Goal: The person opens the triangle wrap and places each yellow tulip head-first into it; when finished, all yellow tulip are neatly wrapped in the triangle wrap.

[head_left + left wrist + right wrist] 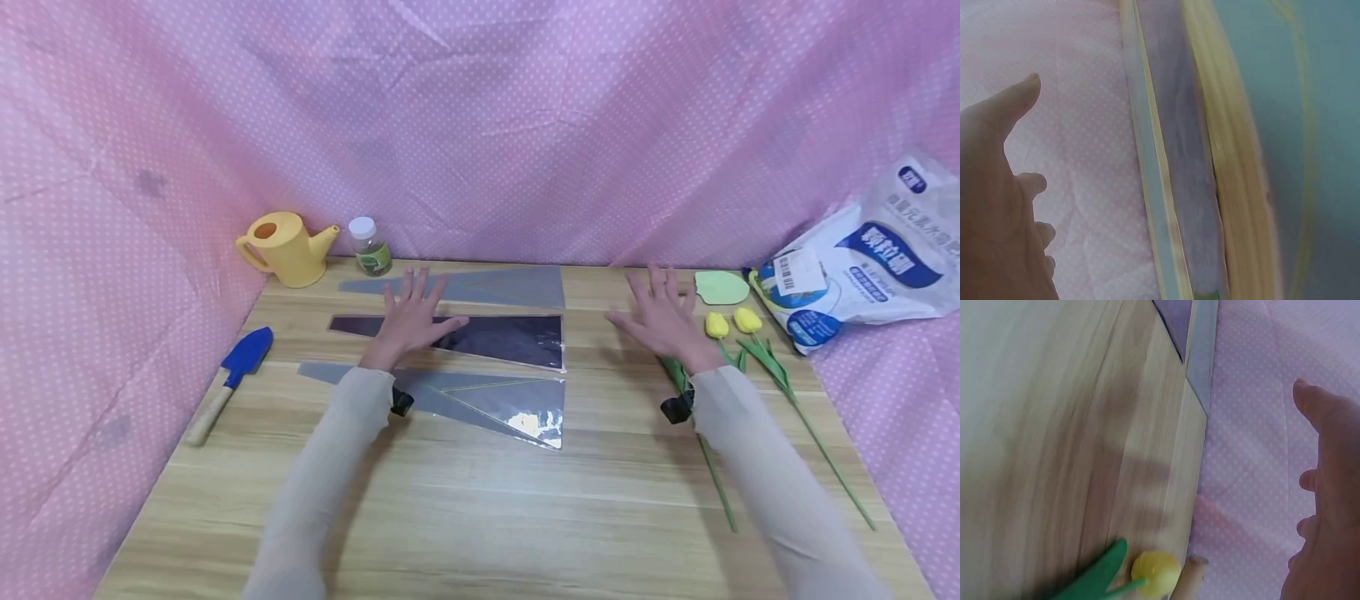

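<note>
Three long tapered plastic sleeves lie on the wooden table: a grey far sleeve, a dark middle sleeve, a grey near sleeve. My left hand hovers with fingers spread over the dark sleeve's left part, holding nothing; its palm and thumb show in the left wrist view. My right hand is spread flat above bare wood right of the sleeves, empty. Two yellow tulips lie just right of it; one bud shows in the right wrist view.
A yellow watering can and a small green-labelled bottle stand at the back left. A blue trowel lies at the left edge. A green card and a white-blue bag sit at the back right. Pink dotted cloth surrounds the table.
</note>
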{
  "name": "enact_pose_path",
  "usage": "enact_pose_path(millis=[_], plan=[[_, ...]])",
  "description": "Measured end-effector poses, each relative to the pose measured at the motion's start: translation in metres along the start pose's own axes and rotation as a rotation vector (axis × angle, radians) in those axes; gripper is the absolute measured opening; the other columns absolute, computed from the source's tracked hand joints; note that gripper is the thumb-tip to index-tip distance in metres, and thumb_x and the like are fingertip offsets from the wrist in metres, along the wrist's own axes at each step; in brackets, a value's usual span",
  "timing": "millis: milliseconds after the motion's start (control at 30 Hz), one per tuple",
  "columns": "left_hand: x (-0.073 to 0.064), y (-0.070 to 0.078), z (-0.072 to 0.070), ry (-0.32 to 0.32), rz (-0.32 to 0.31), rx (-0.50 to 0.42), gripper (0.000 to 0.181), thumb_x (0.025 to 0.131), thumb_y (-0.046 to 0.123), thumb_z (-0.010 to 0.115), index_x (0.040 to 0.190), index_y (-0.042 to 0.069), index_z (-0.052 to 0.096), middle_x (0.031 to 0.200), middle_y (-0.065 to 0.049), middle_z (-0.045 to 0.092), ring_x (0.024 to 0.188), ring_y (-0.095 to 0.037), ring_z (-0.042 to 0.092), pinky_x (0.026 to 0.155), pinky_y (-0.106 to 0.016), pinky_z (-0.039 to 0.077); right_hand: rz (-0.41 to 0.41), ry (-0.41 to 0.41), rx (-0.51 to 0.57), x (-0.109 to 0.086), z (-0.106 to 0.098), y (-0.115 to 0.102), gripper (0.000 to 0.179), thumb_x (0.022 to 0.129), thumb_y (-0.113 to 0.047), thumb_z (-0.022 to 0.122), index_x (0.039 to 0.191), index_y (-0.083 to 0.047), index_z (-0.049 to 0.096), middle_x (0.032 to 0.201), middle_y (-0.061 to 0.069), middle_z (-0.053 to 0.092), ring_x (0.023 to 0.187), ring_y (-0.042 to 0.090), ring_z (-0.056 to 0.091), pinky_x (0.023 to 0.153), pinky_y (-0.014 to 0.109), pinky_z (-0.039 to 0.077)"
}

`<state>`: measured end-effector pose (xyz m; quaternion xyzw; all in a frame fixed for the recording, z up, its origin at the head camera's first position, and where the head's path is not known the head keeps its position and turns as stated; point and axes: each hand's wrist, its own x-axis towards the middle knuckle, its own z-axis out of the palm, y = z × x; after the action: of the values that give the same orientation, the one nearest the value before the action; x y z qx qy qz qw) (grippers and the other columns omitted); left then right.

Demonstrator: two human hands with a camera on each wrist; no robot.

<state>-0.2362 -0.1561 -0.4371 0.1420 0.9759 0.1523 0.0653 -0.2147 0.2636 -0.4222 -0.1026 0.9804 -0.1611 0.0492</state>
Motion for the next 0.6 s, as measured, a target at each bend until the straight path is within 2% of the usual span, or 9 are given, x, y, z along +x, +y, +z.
enact_pose_path(millis=[133,267,400,600], plan=[[0.009,0.007,0.002,-0.026,0.000,0.014,0.089,0.093,0.071,0.043,0.163,0.027,0.007,0.171,-0.010,-0.009,0.156,-0.036,-0.017,0.119,-0.072,-0.007,-0.011,-0.029,0.046,0.012,0.006,-0.006,0.089,0.098,-0.064,0.041,0.162,-0.013,0.005,0.166,0.019,-0.020,0.150,0.054,-0.017,0.110,0.081,-0.009],[0.021,0.015,0.006,-0.061,0.007,0.036,0.089,0.094,0.071,0.040,0.163,0.026,0.006,0.170,-0.008,-0.012,0.157,-0.036,-0.016,0.119,-0.072,-0.006,-0.026,-0.039,0.083,0.022,0.013,-0.011,0.086,0.100,-0.057,0.044,0.162,-0.012,0.005,0.167,0.022,-0.014,0.150,0.057,-0.007,0.113,0.080,-0.002],[0.033,0.025,0.013,-0.088,0.022,0.032,0.089,0.094,0.071,0.039,0.163,0.022,0.010,0.171,-0.012,-0.007,0.157,-0.038,-0.013,0.119,-0.073,-0.004,-0.018,-0.069,0.126,0.033,0.022,-0.013,0.085,0.101,-0.057,0.043,0.161,-0.009,0.007,0.168,0.024,-0.007,0.152,0.054,0.001,0.114,0.079,0.005],[0.046,0.039,0.025,-0.128,0.049,0.067,0.088,0.094,0.073,0.039,0.162,0.024,0.014,0.171,-0.014,0.001,0.157,-0.041,-0.006,0.120,-0.073,0.002,0.005,-0.134,0.121,0.046,0.032,-0.015,0.087,0.100,-0.061,0.039,0.161,-0.007,0.007,0.166,0.027,-0.004,0.152,0.053,0.000,0.114,0.079,0.008]])
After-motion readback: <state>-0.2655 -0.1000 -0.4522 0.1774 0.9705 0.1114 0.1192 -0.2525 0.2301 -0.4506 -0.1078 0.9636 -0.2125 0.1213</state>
